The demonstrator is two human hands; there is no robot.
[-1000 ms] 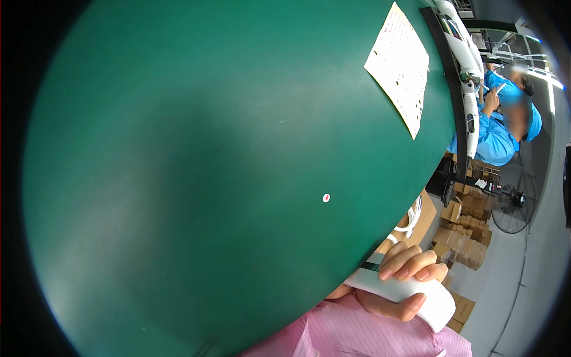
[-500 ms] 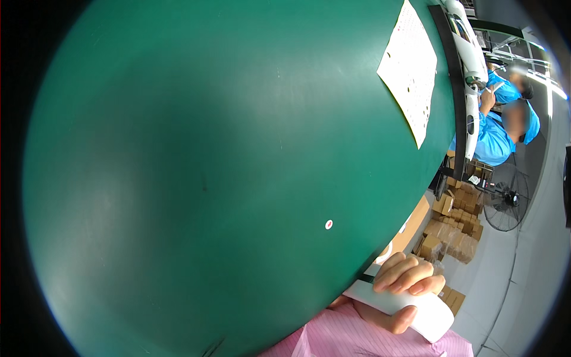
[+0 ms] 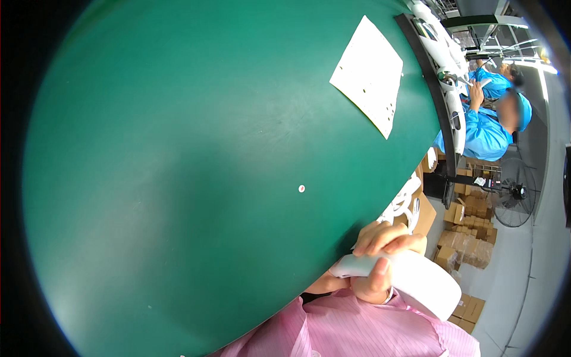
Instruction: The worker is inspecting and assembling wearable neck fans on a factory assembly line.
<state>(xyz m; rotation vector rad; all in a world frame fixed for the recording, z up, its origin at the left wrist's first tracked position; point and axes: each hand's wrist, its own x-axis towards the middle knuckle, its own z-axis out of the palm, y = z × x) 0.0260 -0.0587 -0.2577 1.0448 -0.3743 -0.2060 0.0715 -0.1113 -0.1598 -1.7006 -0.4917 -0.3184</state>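
At the lower right, past the edge of the green table, my right hand grips a smooth, white, curved plastic part. Its fingers wrap over the upper side and the thumb presses on the face. A patch of skin by the part's left end looks like my left hand or wrist; no fingers of it show clearly. On the table lies a small round white sticker with a red middle. Farther off rests a pale sheet with several small dark spots.
A black-edged rack with white devices borders the table. Beyond it are people in blue workwear, a standing fan and stacked cartons. White curved parts lie by brown cardboard at the table edge.
The view has shifted, so the sheet and sticker appear farther left. My right hand and the white part have moved up and left in the picture, and the part is turned differently.
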